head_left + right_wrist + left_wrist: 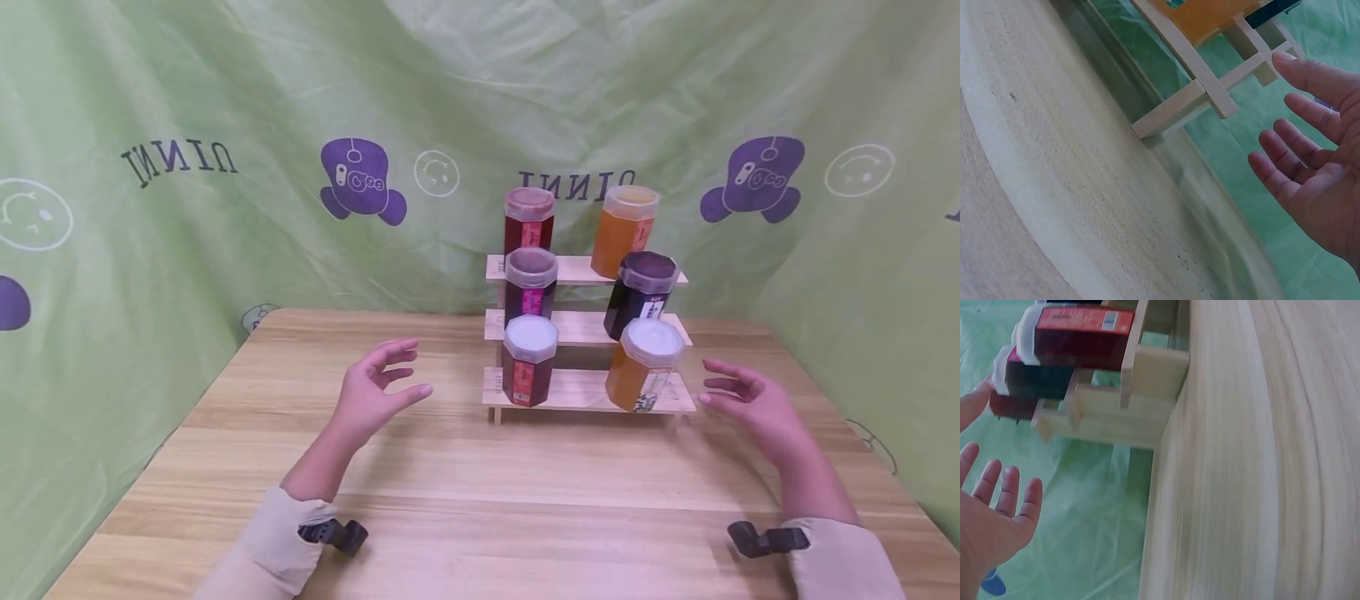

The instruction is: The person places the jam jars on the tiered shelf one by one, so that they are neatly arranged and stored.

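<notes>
A three-step wooden rack (577, 392) stands toward the back of the table, bearing a pair of lidded jars on each step. On the bottom step are a dark red jar (528, 371) and an orange jar (633, 375). The middle step holds a dark purple jar (530, 292) and a near-black jar (633, 304). Up top sit a red jar (529, 221) and another orange jar (624, 233). My left hand (375, 392), fingers loosely bent, hovers left of the rack and holds nothing. Just off the rack's right end, my right hand (753, 408) is likewise empty.
The wood-grain table (510, 508) spreads in front of the rack. A green curtain (247, 100) with purple prints hangs behind and along both sides. Small black cameras are strapped at the left wrist (341, 535) and right wrist (765, 540).
</notes>
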Available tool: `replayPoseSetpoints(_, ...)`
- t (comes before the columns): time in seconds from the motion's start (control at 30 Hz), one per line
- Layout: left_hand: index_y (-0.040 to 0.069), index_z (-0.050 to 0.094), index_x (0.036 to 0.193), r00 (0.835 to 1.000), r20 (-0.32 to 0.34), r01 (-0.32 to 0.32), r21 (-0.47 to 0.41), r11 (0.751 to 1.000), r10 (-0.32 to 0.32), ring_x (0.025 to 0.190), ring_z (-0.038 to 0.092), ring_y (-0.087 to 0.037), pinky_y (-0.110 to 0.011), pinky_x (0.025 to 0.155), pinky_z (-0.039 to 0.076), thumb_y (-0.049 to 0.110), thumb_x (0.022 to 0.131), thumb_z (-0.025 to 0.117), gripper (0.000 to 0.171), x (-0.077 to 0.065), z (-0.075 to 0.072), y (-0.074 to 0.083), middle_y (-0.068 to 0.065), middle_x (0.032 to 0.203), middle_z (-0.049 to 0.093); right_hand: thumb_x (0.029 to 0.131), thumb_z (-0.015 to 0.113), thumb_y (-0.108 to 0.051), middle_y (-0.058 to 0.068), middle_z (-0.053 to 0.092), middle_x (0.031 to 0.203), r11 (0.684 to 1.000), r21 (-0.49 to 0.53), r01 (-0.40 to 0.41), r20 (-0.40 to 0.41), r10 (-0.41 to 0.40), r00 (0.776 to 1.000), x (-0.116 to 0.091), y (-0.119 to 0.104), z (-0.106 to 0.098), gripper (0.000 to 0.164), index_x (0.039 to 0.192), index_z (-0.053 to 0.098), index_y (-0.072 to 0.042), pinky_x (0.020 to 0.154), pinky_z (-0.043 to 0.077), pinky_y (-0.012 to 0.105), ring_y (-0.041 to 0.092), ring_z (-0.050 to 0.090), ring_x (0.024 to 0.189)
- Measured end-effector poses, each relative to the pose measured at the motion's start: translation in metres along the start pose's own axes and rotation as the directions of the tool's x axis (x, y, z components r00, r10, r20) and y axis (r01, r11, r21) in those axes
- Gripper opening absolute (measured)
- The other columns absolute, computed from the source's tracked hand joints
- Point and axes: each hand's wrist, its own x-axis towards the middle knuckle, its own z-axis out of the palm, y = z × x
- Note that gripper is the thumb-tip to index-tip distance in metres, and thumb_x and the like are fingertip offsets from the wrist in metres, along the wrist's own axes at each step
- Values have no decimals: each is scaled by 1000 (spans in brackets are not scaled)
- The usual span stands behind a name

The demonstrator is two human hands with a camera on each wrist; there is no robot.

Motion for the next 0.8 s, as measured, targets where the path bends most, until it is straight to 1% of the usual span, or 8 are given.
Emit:
replayPoseSetpoints(0.17, -2, 57, 129, 1000, -1, -24, 1, 1000, 24, 114, 57, -18, -41, 97, 49, -6, 73, 81, 61, -6, -18, 0, -10, 126, 58, 91, 70, -18, -26, 58, 106, 1000, 4, 3, 1, -3, 1000, -4, -3, -3, 59, 145, 46, -13, 80, 48, 9, -4, 62, 95)
replayPoseSetpoints(0.23, -2, 57, 130, 1000, -1, -26, 11, 1000, 26, 114, 57, -17, -39, 97, 49, -6, 74, 81, 61, -9, -25, 0, -8, 126, 59, 92, 70, -17, -27, 58, 107, 1000, -4, 8, 1, -8, 1000, -6, -4, -5, 60, 146, 45, -14, 80, 48, 9, -5, 62, 95)
replayPoseSetpoints(0.33, -1, 56, 132, 1000, -5, -30, 23, 999, 30, 115, 56, -16, -36, 97, 50, -6, 75, 80, 62, -12, -35, 0, -5, 128, 58, 92, 69, -16, -28, 56, 107, 1000, -18, 15, -3, -15, 1000, -9, -4, -8, 62, 147, 42, -11, 80, 48, 9, -9, 59, 95)
replayPoseSetpoints(0.43, 0, 55, 134, 999, -9, -35, 38, 999, 35, 118, 55, -17, -35, 97, 49, -6, 75, 80, 63, -15, -44, 0, -4, 132, 56, 92, 69, -15, -29, 56, 108, 999, -29, 19, -8, -20, 1000, -11, -4, -11, 63, 148, 41, -10, 79, 48, 9, -10, 58, 96)
replayPoseSetpoints(0.63, 4, 55, 136, 999, -26, -22, 116, 993, 25, 122, 51, -21, -29, 97, 49, -4, 76, 80, 65, -24, -63, 1, -14, 139, 49, 92, 69, -13, -30, 55, 108, 998, -42, 38, -11, -38, 999, -15, -4, -16, 62, 147, 42, -13, 79, 49, 9, -10, 58, 98)
replayPoseSetpoints(0.73, 5, 54, 137, 999, -48, -7, 161, 987, 15, 122, 51, -16, -26, 96, 49, -2, 75, 82, 69, -29, -72, 2, -12, 138, 49, 92, 69, -13, -30, 53, 109, 997, -56, 46, -6, -47, 999, -16, -5, -18, 63, 148, 41, -13, 79, 49, 9, -10, 57, 98)
replayPoseSetpoints(0.8, 5, 52, 138, 998, -66, -1, 191, 982, 14, 121, 50, -14, -25, 96, 49, -2, 73, 83, 72, -32, -78, 4, -9, 137, 50, 92, 69, -15, -26, 52, 112, 996, -84, 44, -9, -44, 999, -18, -6, -19, 64, 148, 40, -10, 78, 49, 9, -10, 56, 98)
